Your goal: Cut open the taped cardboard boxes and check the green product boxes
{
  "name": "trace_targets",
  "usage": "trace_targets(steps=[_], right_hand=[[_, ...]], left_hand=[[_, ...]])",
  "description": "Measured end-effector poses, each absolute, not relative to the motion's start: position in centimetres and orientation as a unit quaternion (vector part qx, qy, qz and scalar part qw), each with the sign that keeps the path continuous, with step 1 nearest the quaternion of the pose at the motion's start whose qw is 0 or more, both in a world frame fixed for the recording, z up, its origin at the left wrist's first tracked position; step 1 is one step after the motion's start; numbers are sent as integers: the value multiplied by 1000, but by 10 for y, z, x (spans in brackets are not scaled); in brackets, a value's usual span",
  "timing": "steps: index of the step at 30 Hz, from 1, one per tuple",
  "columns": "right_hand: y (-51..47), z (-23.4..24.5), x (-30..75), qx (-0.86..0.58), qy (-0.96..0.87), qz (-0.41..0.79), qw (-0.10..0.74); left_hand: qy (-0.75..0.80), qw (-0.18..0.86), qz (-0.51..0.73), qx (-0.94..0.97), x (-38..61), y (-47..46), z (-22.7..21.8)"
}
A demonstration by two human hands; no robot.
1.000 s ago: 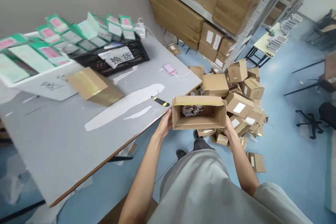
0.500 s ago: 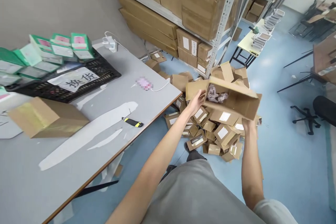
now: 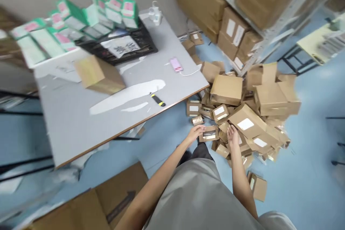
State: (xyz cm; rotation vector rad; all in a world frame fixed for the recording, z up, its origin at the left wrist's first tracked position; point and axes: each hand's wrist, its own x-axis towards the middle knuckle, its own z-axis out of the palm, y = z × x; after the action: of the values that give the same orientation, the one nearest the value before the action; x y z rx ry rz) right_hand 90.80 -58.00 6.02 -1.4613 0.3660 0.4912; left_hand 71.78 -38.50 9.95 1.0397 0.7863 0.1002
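My left hand (image 3: 196,132) is over the floor in front of my body, its fingers stretched out and nothing in them. Its fingertips overlap the edge of a small cardboard box (image 3: 209,137) by my feet; whether they touch it I cannot tell. My right hand (image 3: 233,136) is also free, fingers apart and pointing up over the pile. Just beyond it lies a tilted carton with a white label (image 3: 245,124). On the grey table (image 3: 172,86) to my left are a closed taped carton (image 3: 105,75) and a black-and-yellow utility knife (image 3: 157,99).
A black crate (image 3: 145,41) and several green-and-white boxes (image 3: 130,12) stand at the table's back, near a pink-screened phone (image 3: 176,64). Discarded cartons (image 3: 226,90) cover the floor ahead. A large carton (image 3: 121,190) lies low on the left. Shelving (image 3: 285,18) rises behind the pile.
Both hands have let go of the open cardboard box and drawn back lower, nearer my body. The view has swung left, showing more of the table and the large carton at lower left.
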Motion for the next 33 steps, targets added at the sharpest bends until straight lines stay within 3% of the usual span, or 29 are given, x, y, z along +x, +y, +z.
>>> trace_targets(steps=[6,15,26,33], right_hand=[[-491,48,825,-645,8,426,634],[-449,106,664,-579,-232,616,481],[-552,124,365,-499,-428,696,290],[-618,124,214,-456,-546,689,138]], left_hand=[[435,777,141,433,627,-398,94],[491,698,392,343,438,-465,132],[548,532,642,71,191,-715,125],[543,433,718,-46,80,-816,116]])
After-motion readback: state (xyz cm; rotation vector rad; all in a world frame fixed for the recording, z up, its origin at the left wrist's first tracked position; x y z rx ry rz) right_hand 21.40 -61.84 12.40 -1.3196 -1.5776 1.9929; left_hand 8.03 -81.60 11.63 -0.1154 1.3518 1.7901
